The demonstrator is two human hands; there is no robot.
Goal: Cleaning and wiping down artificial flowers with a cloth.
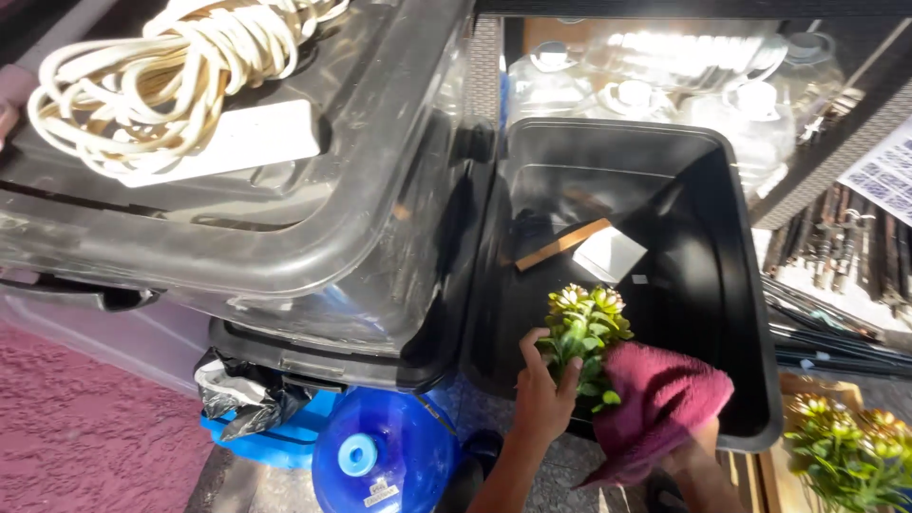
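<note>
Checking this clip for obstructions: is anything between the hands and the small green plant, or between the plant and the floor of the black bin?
Nothing visible. The left hand already grips the plant; the right hand presses a maroon cloth against it. Inside the black bin, a wooden strip and pale card lie farther back.

— What colour is the bin (pixel 731 313)?
— Black all over, inside too. The plant (pixel 581 331) at its near edge has green leaves with pale yellow-pink tips.
— And the cloth (pixel 660 404)?
— Deep magenta, plain, no pattern.
— The cord (pixel 161 71) on the lid (pixel 361 190)?
— Cream-white, with a white power strip (pixel 233 142). The lid is smoky grey, see-through.
— Lower down?
— A blue water jug (pixel 385 461) with a lighter blue cap. A second plant (pixel 845 451) at the right is green with orange-yellow tips.
</note>
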